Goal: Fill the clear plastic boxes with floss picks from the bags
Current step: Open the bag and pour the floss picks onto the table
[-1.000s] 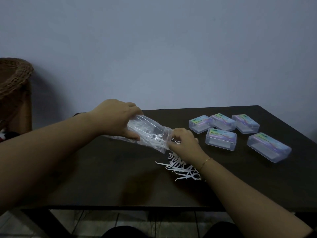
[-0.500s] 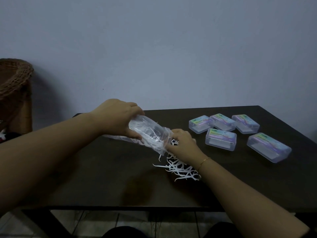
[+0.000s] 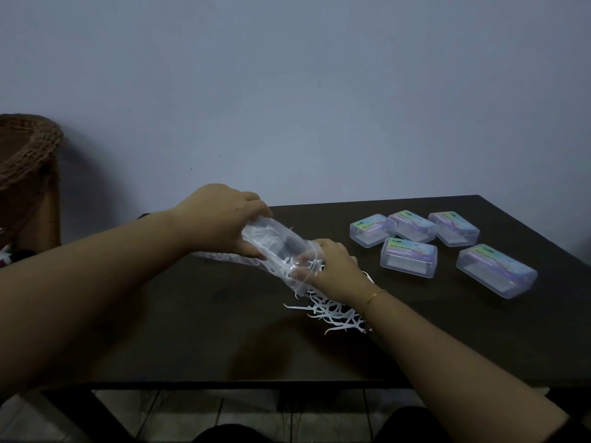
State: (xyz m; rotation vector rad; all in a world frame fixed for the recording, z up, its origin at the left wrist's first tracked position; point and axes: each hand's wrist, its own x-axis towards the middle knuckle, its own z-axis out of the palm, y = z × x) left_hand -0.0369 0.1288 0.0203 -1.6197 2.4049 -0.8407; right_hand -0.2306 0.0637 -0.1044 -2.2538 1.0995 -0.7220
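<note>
My left hand (image 3: 220,219) grips the upper end of a clear plastic bag (image 3: 278,251) that tilts down to the right above the dark table (image 3: 198,314). Its open mouth points at my right hand (image 3: 332,268), whose fingers reach into the opening and hold its edge. White floss picks (image 3: 329,310) lie in a loose pile on the table just below my right wrist, and a few still show inside the bag. Several closed clear plastic boxes sit at the right, the nearest (image 3: 408,257) beside my right hand and the largest (image 3: 495,270) further right.
Another flat plastic bag (image 3: 220,257) lies on the table under the held one. A woven wicker basket (image 3: 25,148) stands on a stand at the far left, off the table. The table's front edge (image 3: 224,385) runs close to my body.
The bag has tipped lower and shifted slightly left, and more floss picks have spilled onto the pile. My right hand has moved further into the bag's mouth.
</note>
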